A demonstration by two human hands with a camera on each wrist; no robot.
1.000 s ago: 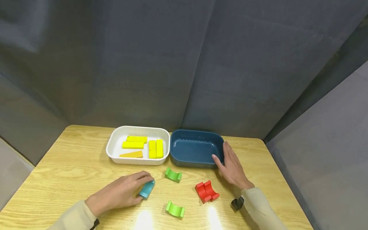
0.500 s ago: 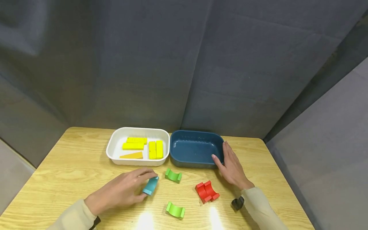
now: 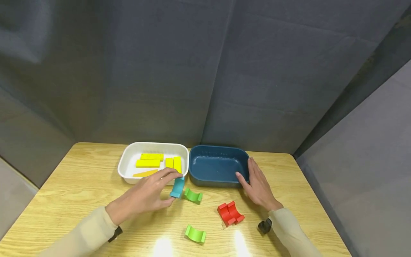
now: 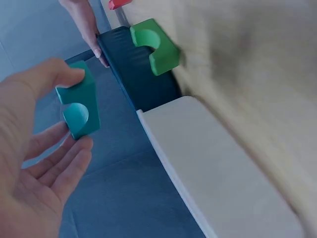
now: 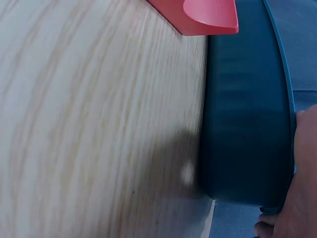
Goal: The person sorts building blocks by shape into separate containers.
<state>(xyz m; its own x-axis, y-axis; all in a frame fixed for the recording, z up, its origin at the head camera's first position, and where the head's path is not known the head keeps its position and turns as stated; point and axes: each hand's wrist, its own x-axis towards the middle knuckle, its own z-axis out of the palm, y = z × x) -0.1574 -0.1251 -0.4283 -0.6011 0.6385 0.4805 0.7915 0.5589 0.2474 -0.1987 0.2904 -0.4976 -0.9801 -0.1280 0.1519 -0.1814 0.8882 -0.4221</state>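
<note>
Left hand (image 3: pixel 144 192) pinches a blue curved block (image 3: pixel 178 188) end to end between thumb and fingertips, gap only as wide as the block; block is off the table (image 3: pixel 80 192), tilted, near the front right corner of the white tray (image 3: pixel 123 170). Right hand (image 3: pixel 258 184) is spread, fingers extended, resting against the right end of the navy tray (image 3: pixel 215 169), thumb at its front right corner; not gripping anything. Trays sit side by side along the table's back edge. White one holds yellow blocks (image 3: pixel 148 163) and an orange wedge (image 3: pixel 145 174). Green curved block (image 3: pixel 193 196) lies just beyond the blue one, second green block (image 3: pixel 195 234) farther from the back edge. Two red curved blocks (image 3: pixel 229 214) lie together, in front of the navy tray.
</note>
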